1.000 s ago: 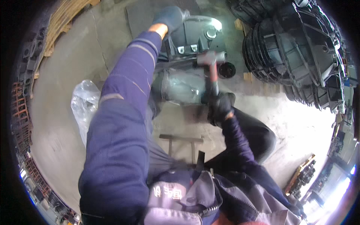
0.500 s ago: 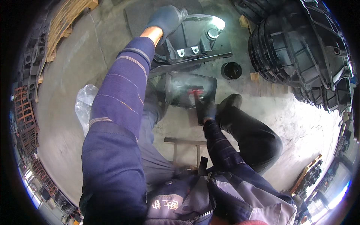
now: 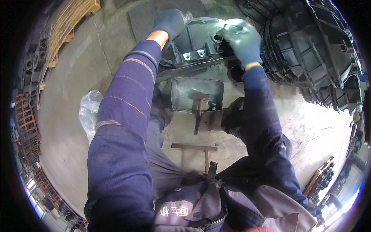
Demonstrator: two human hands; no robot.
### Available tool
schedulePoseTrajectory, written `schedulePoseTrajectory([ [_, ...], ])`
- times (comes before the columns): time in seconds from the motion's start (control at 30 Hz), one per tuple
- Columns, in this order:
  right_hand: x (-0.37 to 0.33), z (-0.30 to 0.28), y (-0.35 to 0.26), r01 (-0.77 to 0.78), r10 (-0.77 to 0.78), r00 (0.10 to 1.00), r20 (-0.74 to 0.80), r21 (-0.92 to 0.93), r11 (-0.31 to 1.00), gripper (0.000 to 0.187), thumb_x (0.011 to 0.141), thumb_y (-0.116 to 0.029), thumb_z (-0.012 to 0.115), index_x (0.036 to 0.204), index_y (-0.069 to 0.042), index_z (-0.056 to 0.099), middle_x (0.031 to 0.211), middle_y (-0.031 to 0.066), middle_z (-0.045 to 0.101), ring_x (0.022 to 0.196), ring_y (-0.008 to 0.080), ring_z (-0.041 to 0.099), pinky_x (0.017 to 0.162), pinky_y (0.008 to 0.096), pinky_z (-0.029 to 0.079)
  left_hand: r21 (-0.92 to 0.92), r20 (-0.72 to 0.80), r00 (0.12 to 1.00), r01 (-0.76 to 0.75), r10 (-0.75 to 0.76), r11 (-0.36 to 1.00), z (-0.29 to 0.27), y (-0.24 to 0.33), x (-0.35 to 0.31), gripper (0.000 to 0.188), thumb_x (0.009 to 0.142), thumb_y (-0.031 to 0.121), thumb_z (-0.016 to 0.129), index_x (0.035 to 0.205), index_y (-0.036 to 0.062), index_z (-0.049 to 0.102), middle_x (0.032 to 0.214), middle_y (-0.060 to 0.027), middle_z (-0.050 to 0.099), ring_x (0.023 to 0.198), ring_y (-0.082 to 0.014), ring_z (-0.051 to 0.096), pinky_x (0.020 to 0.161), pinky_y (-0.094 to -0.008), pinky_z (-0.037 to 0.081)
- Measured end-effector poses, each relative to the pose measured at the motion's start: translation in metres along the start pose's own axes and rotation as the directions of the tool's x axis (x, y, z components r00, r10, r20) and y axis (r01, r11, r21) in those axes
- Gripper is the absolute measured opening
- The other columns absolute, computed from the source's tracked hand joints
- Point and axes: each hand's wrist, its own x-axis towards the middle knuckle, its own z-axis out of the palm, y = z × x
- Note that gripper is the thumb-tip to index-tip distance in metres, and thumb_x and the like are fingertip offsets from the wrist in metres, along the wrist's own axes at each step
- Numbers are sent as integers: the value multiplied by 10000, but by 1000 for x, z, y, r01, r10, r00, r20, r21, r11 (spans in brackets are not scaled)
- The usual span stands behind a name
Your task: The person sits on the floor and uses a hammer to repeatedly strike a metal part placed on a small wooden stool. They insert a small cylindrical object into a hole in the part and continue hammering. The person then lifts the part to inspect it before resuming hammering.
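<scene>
A black metal housing (image 3: pixel 205 34) with a curved rim, two lugs and a round port lies on a dark board ahead of me. My left hand (image 3: pixel 172 24), in a dark glove, is closed over the rim's left end. My right hand (image 3: pixel 244 43), also gloved, is slightly blurred at the right end, its fingers curled onto the bright rim beside the port; their tips are partly hidden. Nearer me, a hammer (image 3: pixel 199 103) rests in a shallow metal tray (image 3: pixel 179 89), its handle hanging over the near edge.
Stacked black castings (image 3: pixel 305 50) crowd the right side. A round dark container (image 3: pixel 234 72) stands below my right wrist. Between my legs is a low stool-like metal frame (image 3: pixel 193 147). Clear plastic (image 3: pixel 89 112) lies left, with a wooden pallet (image 3: pixel 69 31) farther off.
My right hand has let go of the hammer, now lying in the tray, and moved up and forward to the housing's right end. My left hand stays on the rim.
</scene>
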Motion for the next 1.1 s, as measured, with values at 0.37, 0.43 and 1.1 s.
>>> schedulePoseTrajectory([
  [0.37,-228,75,82,-590,600,772,208,-116,799,295,819,-324,758,986,-81,764,959,161,760,917,343,737,789,430,564,-115,-14,998,-63,62,991,3,-2,-1,559,1026,464,462,1019,-35,714,987,-334,663,970,-525,640,848,-528,497],
  [0.43,-236,88,94,-330,494,773,398,-413,849,331,861,-361,732,1027,-76,762,1006,167,760,965,382,721,816,463,558,-59,-23,999,-28,27,998,1,1,-4,582,1039,488,444,1011,-14,738,987,-316,678,977,-496,660,877,-520,503],
  [1.1,-110,102,39,-755,712,468,523,655,15,353,935,-45,709,1236,-29,526,1095,101,653,886,194,697,579,316,606,-119,327,937,-89,123,989,-16,12,-2,261,907,288,755,992,41,751,779,-158,726,694,-256,739,640,-341,558],
])
